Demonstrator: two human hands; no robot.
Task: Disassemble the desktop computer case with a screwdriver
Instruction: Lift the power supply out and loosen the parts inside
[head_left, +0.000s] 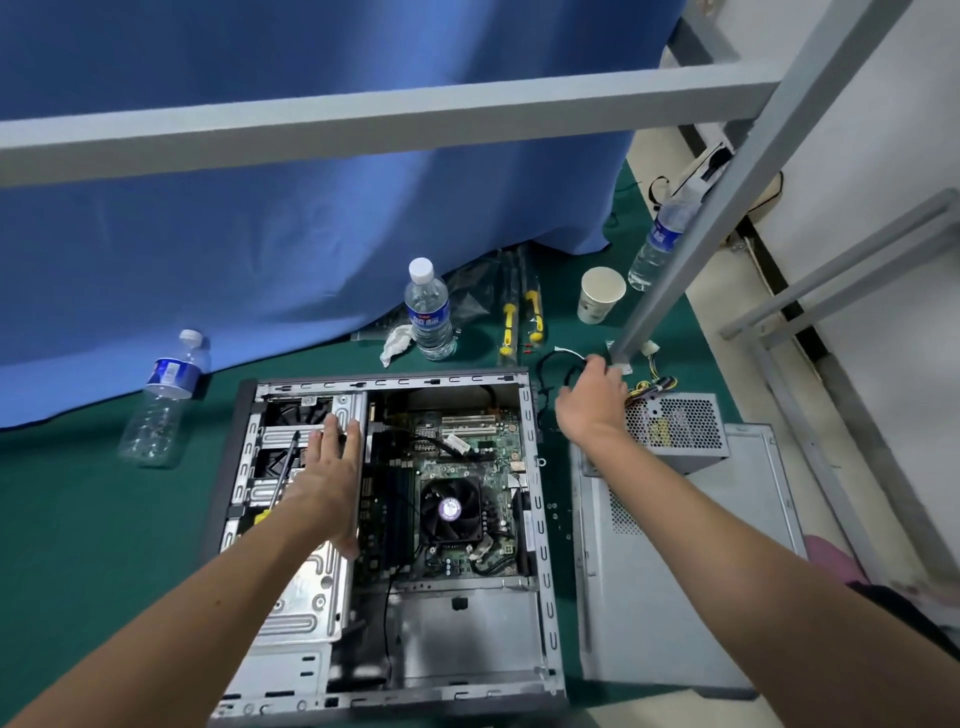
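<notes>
The left hand (332, 478) is laid flat on the case (540, 519); right of the case, cables (558, 364) are gripped by the right hand (592, 400). Connectors could be strained if they are yanked.

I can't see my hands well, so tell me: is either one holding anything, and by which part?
The left hand lies flat on the drive cage, holding nothing. The right hand reaches into the cables; a grip cannot be told.

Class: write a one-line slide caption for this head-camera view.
Left hand steadies the open computer case; right hand reaches beside the removed power supply.
</notes>
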